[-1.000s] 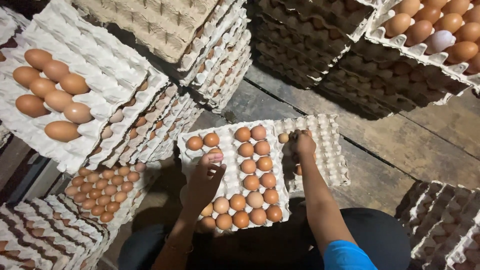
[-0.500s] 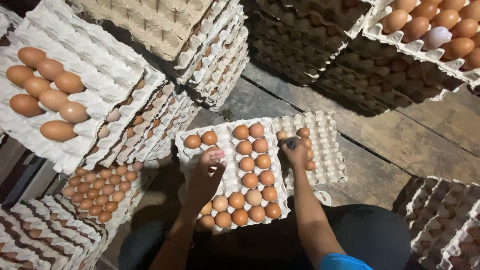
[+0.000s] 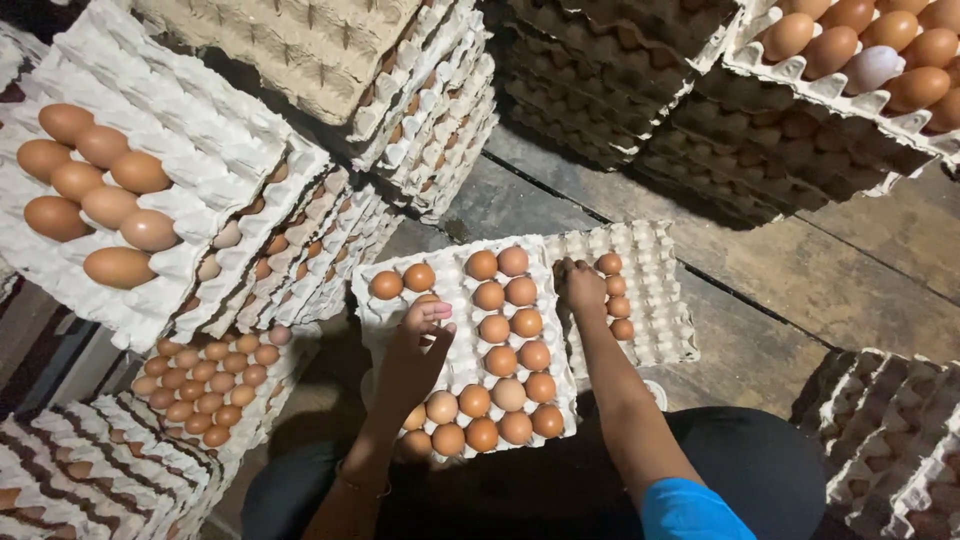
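In the head view the left hand (image 3: 415,345) reaches over the middle of a pale grey pulp egg tray (image 3: 462,345) lying on the dark plank floor (image 3: 800,280), its fingers curled narrowly around what looks like a brown egg (image 3: 428,300) at the fingertips, though the grasp itself is partly hidden. Beyond the fingertips two brown eggs (image 3: 402,281) sit in the far row; to the hand's right a double column of brown eggs (image 3: 508,325) runs down the tray, and towards the wrist a near row of eggs (image 3: 480,420) fills the tray's edge. The right hand (image 3: 578,285) rests at the seam between this tray and a second pale tray (image 3: 650,310) just beside it, palm down with the fingers drawn together; whether it grips anything I cannot tell. Just right of that hand a short column of brown eggs (image 3: 615,297) lies in the second tray. Left of the left hand stands a leaning stack of filled white trays (image 3: 300,260), and farther left a raised tray with seven large brown eggs (image 3: 90,190). Beyond both hands are stacks of grey-brown empty trays (image 3: 600,90), and to the far right a tall stack topped with brown eggs and one white egg (image 3: 872,68). No labels or signs show on any tray.
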